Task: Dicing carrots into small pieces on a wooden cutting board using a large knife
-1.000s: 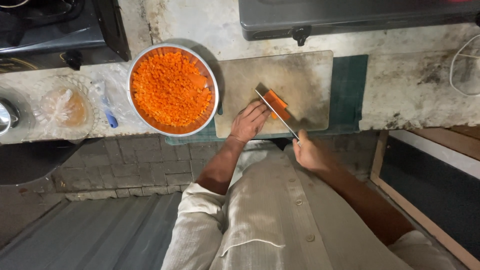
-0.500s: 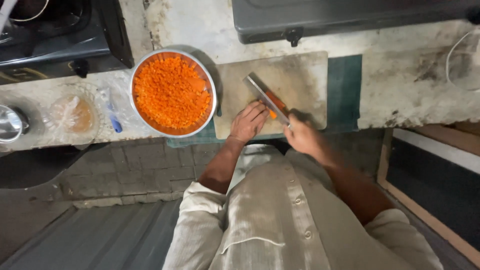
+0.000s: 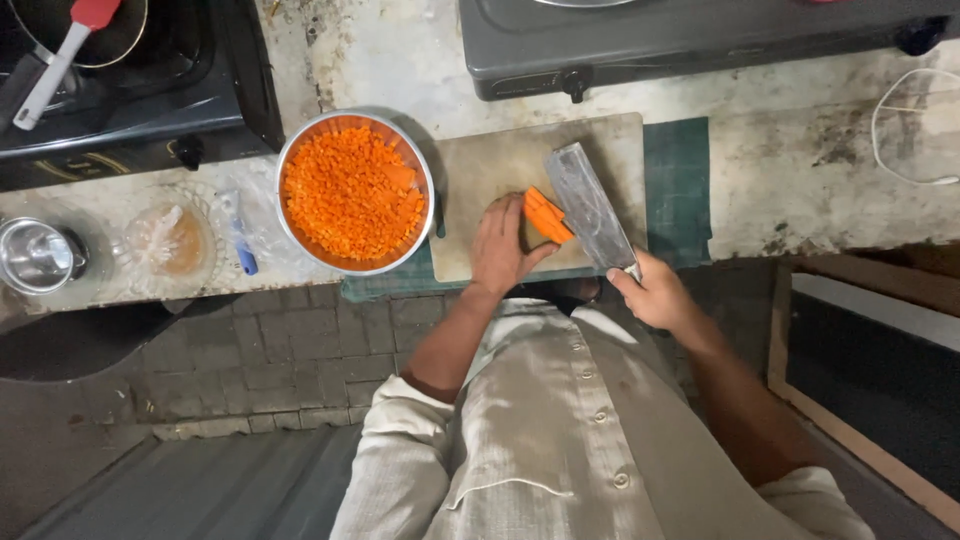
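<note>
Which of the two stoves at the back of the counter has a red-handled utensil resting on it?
The black stove at far left; the red-handled utensil lies in a pan on it. The grey stove at right shows none.
</note>
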